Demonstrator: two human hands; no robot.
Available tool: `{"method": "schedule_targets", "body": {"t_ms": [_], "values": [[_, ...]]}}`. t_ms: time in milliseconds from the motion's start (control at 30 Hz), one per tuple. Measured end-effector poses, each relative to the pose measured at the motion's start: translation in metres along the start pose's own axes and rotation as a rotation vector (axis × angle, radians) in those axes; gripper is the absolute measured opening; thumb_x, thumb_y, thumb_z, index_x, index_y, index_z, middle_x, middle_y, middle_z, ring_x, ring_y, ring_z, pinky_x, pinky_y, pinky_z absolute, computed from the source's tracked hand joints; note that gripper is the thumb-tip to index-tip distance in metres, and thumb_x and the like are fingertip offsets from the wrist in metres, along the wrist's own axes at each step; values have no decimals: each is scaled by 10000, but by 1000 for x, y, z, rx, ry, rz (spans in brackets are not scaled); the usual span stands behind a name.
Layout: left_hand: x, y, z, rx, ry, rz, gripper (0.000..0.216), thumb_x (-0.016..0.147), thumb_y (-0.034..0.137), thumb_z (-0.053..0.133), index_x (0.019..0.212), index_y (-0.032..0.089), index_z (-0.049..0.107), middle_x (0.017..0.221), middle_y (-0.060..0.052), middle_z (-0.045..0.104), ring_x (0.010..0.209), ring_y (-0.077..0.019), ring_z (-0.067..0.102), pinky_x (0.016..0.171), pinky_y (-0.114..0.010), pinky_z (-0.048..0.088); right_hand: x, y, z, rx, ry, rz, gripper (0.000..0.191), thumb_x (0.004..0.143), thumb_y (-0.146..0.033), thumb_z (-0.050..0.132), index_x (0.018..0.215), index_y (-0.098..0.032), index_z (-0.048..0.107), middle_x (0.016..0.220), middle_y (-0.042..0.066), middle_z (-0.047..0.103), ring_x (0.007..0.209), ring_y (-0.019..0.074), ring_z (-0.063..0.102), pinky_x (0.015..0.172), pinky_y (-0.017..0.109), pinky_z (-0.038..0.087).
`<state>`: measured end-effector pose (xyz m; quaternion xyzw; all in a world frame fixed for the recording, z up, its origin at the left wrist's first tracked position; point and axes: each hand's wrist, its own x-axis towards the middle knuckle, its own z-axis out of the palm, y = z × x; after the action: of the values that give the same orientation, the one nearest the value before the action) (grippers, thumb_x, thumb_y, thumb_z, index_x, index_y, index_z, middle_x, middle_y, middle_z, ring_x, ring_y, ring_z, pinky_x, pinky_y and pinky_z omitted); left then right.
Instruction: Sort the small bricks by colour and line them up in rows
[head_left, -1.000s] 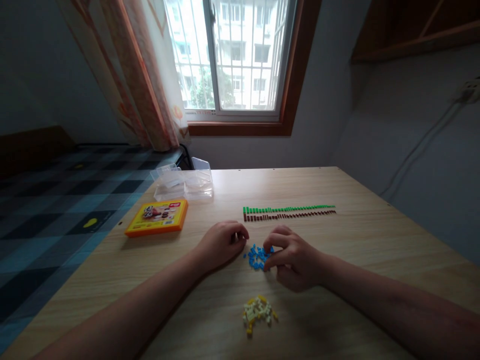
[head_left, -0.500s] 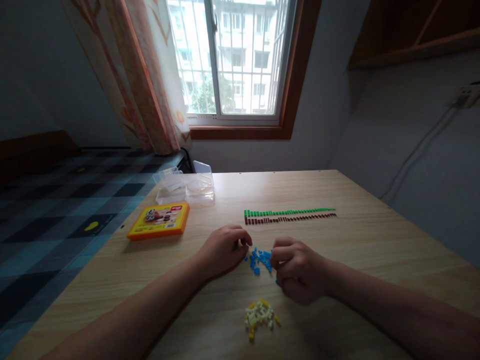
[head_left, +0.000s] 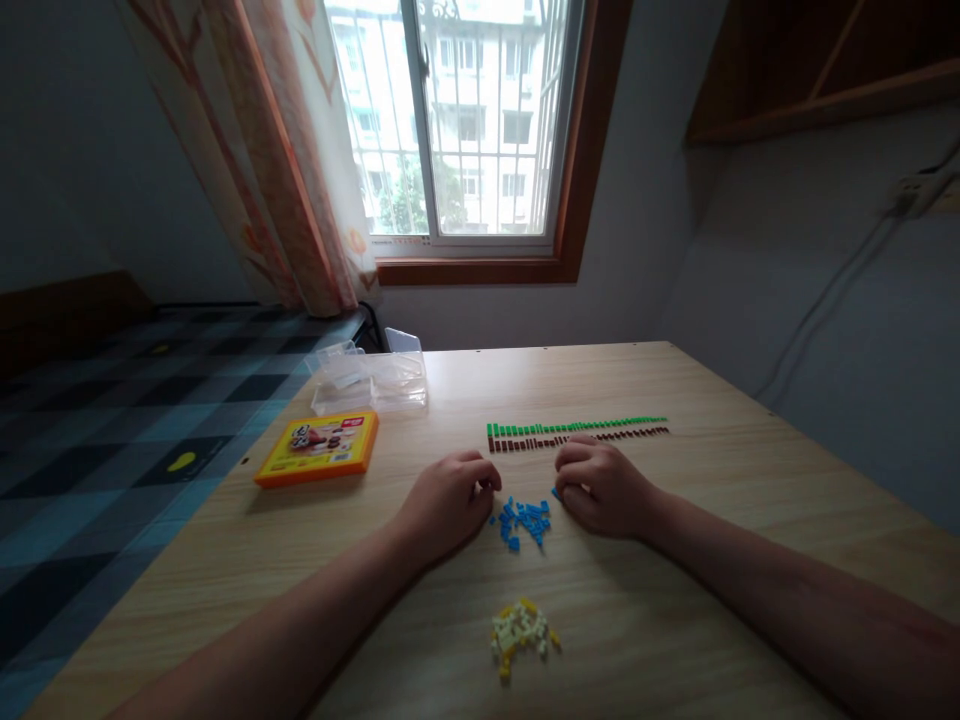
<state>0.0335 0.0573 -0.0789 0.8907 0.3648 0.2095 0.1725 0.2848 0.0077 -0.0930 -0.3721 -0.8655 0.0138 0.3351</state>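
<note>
A loose pile of small blue toy bricks (head_left: 526, 520) lies on the table between my hands. My left hand (head_left: 450, 500) rests at the pile's left edge, fingers loosely curled with a gap between thumb and fingers; no brick shows in it. To the upper right of the pile, my right hand (head_left: 604, 488) is pinched, and a bit of a blue brick (head_left: 556, 494) sticks out at its fingertips. Just beyond this hand run a row of brown bricks (head_left: 512, 444) and a row of green bricks (head_left: 517, 431); the hand hides part of the brown row.
Nearer to me lies a pile of cream and yellow bricks (head_left: 520, 630). At the left of the wooden table (head_left: 420, 640) are a yellow-orange box (head_left: 319, 450) and a clear plastic case (head_left: 371, 380). A checked bed (head_left: 112, 450) stands left of the table.
My right hand has moved away from me, from the blue pile's right side toward the brown row, with a blue brick in its fingers. My left hand stays put.
</note>
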Motion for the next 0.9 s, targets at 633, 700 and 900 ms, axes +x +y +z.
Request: {"method": "schedule_targets", "body": {"t_ms": [633,700,900], "values": [[5,-8,-10,-170,-38,15,127,797,164,642,806,179,769,784,-29,681,638,-112,569,617,-221,445,0,-1,5,-14,-62,42,393,803,-112,518,1094,-243,747,1134,88,655,1081,270,548,973,492,417],[4,-7,-9,-148,-56,26,123,800,166,644,792,176,766,788,-31,673,642,-111,573,621,-219,448,0,-2,4,-29,-97,51,388,806,-132,518,1100,-246,745,1210,89,642,1141,284,536,1006,503,397],[3,-6,-7,-88,-48,71,109,809,165,641,760,170,739,769,-25,656,664,-119,580,634,-222,449,3,-8,4,-70,-210,17,496,812,-178,519,1285,-227,660,1441,111,533,1348,312,429,1120,525,314]]}}
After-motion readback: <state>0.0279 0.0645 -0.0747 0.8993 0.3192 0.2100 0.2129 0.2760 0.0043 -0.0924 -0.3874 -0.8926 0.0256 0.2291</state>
